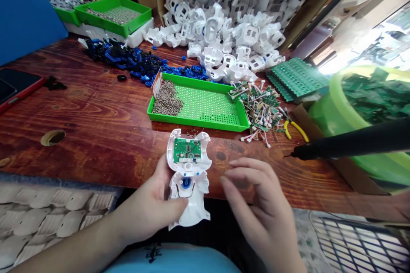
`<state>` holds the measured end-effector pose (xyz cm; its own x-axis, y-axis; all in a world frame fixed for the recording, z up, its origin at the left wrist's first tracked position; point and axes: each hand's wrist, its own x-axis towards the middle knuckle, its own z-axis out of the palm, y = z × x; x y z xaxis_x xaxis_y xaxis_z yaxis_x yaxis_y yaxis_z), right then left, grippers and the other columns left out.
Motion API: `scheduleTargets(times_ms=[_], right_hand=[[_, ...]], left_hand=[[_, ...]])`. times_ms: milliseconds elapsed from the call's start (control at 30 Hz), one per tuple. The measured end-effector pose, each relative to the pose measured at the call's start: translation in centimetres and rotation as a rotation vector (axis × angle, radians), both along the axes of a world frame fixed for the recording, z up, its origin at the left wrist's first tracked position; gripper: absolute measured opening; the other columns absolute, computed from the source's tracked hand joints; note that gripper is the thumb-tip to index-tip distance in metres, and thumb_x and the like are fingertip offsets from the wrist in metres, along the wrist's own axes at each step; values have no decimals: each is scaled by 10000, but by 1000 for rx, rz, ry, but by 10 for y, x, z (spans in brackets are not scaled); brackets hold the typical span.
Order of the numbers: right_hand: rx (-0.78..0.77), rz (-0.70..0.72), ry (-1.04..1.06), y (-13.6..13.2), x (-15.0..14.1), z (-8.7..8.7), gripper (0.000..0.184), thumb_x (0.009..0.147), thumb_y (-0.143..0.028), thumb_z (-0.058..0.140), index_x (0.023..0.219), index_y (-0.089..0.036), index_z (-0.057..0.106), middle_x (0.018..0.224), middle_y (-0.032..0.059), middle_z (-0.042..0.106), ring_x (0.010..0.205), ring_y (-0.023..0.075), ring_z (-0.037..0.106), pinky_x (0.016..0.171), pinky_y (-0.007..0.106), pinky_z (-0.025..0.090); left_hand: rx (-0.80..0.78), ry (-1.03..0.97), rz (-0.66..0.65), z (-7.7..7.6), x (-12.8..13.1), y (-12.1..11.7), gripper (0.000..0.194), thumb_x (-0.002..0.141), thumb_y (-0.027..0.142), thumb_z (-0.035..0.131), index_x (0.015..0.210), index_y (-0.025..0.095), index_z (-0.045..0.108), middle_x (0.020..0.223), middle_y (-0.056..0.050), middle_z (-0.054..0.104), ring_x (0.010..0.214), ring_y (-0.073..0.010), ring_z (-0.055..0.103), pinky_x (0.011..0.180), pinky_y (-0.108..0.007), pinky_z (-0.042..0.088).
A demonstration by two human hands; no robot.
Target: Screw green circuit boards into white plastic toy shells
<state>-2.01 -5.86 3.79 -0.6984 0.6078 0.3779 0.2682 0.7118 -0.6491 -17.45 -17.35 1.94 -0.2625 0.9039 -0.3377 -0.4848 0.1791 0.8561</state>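
Observation:
My left hand [156,200] is closed around a white plastic housing [195,211], its thumb lying across the lower part. The upper part of this housing bears a green circuit board [187,150] with small chips and a white connector strip. In the lower part sits a round blue piece [185,182] beside a thin dark curved line. To the right, apart from the housing, my right hand [259,200] hovers over the table edge with loosely bent fingers. Its thumb is close to the fingertips, and no object shows between them.
A green tray [208,101] holds small screws. Behind lie blue and black parts [128,59] and heaped white housings [221,30]. Wired boards [261,104], yellow-handled pliers [296,130] and a green tub [333,94] stand right. A black screwdriver-like tool [346,143] juts in from the right.

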Motion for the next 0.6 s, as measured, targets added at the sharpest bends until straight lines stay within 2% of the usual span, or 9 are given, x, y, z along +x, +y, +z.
scheduleTargets(times_ms=[100, 200, 333, 433, 600], right_hand=[[81, -235, 100, 14, 14, -6, 142, 829, -140, 529, 932, -239, 528, 935, 43, 523, 906, 165, 527, 822, 317, 437], [90, -370, -54, 33, 28, -13, 96, 855, -236, 510, 948, -229, 535, 896, 36, 558, 830, 155, 566, 752, 291, 473], [38, -427, -311, 54, 43, -20, 175, 873, -321, 464, 963, -198, 550, 931, 59, 591, 841, 177, 603, 751, 326, 505], [65, -434, -326, 57, 46, -22, 201, 874, -301, 451, 980, -169, 560, 926, 76, 603, 832, 184, 616, 766, 347, 511], [105, -408, -329, 55, 34, -20, 228, 872, -267, 439, 1045, -171, 552, 991, 78, 615, 888, 165, 625, 798, 302, 522]], left_hand=[[-101, -55, 113, 0, 4, 1, 622, 683, 194, 708, 1238, 245, 432, 1038, -31, 677, 982, -222, 612, 800, -262, 484], [-176, -70, 168, -2, 6, 2, 642, 660, 258, 747, 1231, 251, 455, 1019, -35, 695, 968, -235, 622, 797, -285, 497], [-105, 28, 90, -2, 4, 9, 674, 724, 318, 701, 1314, 261, 381, 1194, -68, 626, 1160, -266, 523, 953, -336, 432], [-97, 138, 45, 3, 7, 18, 720, 761, 339, 660, 1373, 253, 291, 1292, -85, 552, 1222, -267, 465, 1027, -360, 359], [-39, 300, 89, 4, 14, 33, 772, 751, 305, 648, 1400, 245, 234, 1378, -98, 461, 1259, -286, 419, 1029, -381, 346]])
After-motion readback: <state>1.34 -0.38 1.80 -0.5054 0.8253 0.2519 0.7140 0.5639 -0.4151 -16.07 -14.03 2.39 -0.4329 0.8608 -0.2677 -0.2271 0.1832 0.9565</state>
